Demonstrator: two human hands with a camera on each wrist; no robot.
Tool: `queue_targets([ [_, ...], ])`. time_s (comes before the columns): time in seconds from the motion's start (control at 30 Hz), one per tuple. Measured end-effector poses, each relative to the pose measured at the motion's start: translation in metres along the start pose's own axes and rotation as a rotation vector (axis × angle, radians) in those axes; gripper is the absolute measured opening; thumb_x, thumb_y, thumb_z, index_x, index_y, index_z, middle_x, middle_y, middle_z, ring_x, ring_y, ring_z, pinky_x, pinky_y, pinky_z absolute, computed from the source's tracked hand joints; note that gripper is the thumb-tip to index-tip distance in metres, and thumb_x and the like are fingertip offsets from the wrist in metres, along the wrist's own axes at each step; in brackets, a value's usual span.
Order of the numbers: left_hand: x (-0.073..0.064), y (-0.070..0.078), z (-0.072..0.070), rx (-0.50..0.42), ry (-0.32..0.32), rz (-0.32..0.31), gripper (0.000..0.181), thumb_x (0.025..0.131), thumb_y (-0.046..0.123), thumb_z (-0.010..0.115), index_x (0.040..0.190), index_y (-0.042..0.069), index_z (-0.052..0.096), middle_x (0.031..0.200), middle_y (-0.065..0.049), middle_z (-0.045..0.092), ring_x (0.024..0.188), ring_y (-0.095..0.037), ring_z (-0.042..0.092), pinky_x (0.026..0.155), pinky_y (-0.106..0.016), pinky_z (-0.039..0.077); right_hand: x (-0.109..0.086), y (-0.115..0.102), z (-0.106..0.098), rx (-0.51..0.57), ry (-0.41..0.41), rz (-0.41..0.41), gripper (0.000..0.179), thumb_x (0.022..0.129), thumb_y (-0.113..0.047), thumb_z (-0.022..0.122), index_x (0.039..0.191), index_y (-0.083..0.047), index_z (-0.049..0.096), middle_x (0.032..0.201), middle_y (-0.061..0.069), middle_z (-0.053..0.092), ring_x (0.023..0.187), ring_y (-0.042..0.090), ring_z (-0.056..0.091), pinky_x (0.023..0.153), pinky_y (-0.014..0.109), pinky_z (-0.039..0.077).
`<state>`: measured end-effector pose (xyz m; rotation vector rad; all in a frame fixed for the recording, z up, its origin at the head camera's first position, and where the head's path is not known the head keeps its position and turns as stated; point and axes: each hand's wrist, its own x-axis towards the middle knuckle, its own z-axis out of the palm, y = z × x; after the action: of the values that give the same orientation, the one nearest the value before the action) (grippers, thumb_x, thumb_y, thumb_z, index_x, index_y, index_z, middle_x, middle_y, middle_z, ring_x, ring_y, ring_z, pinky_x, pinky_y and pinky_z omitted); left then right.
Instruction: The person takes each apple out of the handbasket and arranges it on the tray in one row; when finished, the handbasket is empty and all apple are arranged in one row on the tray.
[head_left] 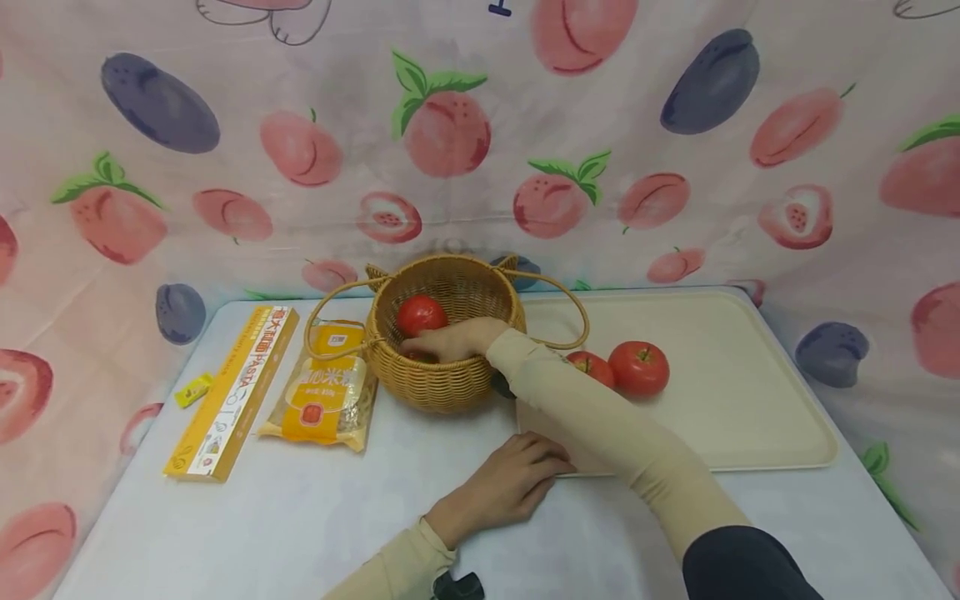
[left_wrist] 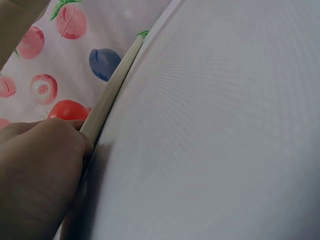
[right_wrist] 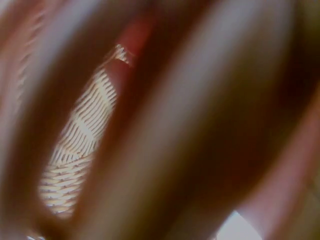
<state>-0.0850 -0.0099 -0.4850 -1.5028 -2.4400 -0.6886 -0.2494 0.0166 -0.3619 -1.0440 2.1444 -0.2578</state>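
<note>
My right hand [head_left: 453, 340] reaches down into a woven wicker basket [head_left: 438, 387] with cat ears and two loop handles. Its fingers curl over a tomato that is mostly hidden beneath them. Another red tomato [head_left: 422, 315] lies behind it in the basket. In the right wrist view, blurred fingers [right_wrist: 200, 120] cover most of the picture, with wicker weave and some red between them. My left hand [head_left: 513, 479] holds the near left corner of a beige tray [head_left: 735, 392], its fingers over the rim. Two tomatoes [head_left: 639, 368] sit on the tray, one partly behind my right sleeve.
Left of the basket lie a bag of noodles [head_left: 322, 392] with a yellow label, a long yellow pasta box [head_left: 232, 392] and a small yellow packet [head_left: 193, 390]. A white cloth covers the table [head_left: 300, 525]. Behind hangs a fruit-print curtain [head_left: 465, 208].
</note>
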Motion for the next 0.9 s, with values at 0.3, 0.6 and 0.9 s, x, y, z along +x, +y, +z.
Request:
queue_targets([
  [0.3,0.000,0.000,0.000,0.012,0.004,0.005,0.024,0.095,0.018,0.052,0.116,0.023,0.064,0.121,0.008,0.058,0.115,-0.009,0.049,0.097,-0.025,0.041,-0.001,0.002,-0.001,0.011,0.015,0.010,0.058,0.093,-0.024,0.056,0.146,-0.025,0.031,0.150,0.001,0.035,0.142,0.017,0.027,0.117,0.042,0.021],
  [0.6,0.001,0.001,-0.002,0.017,0.007,0.003,0.025,0.094,0.017,0.054,0.115,0.023,0.065,0.120,0.007,0.058,0.115,-0.010,0.050,0.097,-0.026,0.042,-0.002,0.005,-0.006,0.015,0.111,-0.090,0.051,0.087,-0.028,0.063,0.134,-0.023,0.044,0.142,0.000,0.044,0.134,0.016,0.036,0.114,0.040,0.028],
  [0.9,0.001,0.001,-0.002,0.024,0.007,0.008,0.025,0.094,0.018,0.053,0.116,0.023,0.064,0.121,0.007,0.058,0.114,-0.009,0.049,0.096,-0.025,0.041,-0.013,0.006,-0.010,-0.004,0.246,-0.160,0.059,0.084,-0.037,0.065,0.137,-0.023,0.043,0.141,0.000,0.043,0.131,0.016,0.039,0.111,0.035,0.032],
])
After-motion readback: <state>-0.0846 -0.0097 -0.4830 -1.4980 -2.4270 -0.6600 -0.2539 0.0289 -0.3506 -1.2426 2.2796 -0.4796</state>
